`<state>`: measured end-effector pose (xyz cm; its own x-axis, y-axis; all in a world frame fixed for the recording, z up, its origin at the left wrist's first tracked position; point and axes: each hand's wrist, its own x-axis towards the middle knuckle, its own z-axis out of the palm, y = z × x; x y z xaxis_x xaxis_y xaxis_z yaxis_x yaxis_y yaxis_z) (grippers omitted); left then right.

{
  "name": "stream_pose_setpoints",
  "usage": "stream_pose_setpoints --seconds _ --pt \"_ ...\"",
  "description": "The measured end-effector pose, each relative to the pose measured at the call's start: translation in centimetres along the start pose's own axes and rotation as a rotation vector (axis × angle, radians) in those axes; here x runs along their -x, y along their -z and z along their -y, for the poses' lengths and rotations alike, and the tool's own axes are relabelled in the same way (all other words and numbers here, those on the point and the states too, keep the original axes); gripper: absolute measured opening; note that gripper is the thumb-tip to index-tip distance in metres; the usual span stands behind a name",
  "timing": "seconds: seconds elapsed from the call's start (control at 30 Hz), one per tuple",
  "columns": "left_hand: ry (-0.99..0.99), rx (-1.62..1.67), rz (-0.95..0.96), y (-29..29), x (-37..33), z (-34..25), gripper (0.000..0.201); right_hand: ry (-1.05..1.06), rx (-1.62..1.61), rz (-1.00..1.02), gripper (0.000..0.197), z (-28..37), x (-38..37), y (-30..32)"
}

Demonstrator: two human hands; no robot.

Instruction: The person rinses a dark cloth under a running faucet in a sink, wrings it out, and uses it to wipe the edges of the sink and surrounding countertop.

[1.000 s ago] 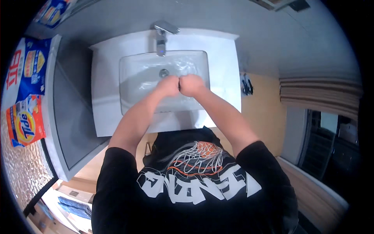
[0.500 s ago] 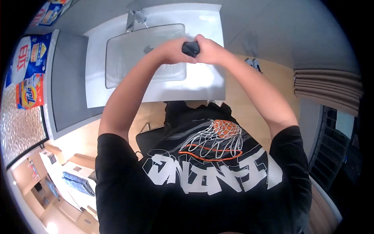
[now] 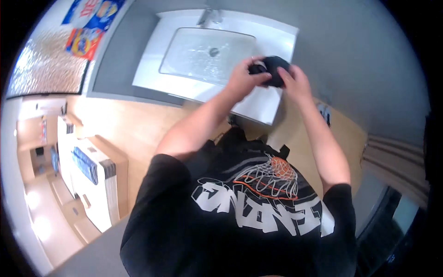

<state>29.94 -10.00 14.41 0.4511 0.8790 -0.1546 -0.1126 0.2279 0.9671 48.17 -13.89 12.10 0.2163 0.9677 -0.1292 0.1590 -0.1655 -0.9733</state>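
Both of my hands hold a small black bundle [image 3: 277, 69] that looks like cloth, over the right end of the white washbasin counter. My left hand [image 3: 243, 79] curls round its left side, where a small pale patch shows near the fingers. From the other side, my right hand [image 3: 297, 83] pinches its edge with thumb and fingers. The bundle's exact kind does not show. Just left of my hands lies the rectangular white sink [image 3: 182, 53], its bottom looking wet, with a metal faucet [image 3: 210, 17] behind it.
The counter [image 3: 150, 69] meets a grey wall at the back. Detergent bags [image 3: 85, 42] are at the upper left, above textured glass. Shoes [image 3: 324, 113] rest on the wooden floor to the right, near a brown curtain [image 3: 392, 157]. Folded blue jeans [image 3: 84, 165] lie at the left.
My view has turned, so the sink now appears farther right. My hands have moved from clasping the compact black bundle to holding it more spread out, with more of it showing.
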Motion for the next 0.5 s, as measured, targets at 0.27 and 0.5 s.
stream_pose_setpoints --seconds 0.27,0.5 --pt "0.066 -0.182 0.123 1.1 2.7 1.9 0.027 0.047 -0.744 -0.15 0.03 0.6 3.2 -2.1" --pt "-0.157 -0.255 0.105 0.1 2.8 -1.7 0.024 0.105 -0.314 -0.078 0.036 5.7 4.0 -3.1"
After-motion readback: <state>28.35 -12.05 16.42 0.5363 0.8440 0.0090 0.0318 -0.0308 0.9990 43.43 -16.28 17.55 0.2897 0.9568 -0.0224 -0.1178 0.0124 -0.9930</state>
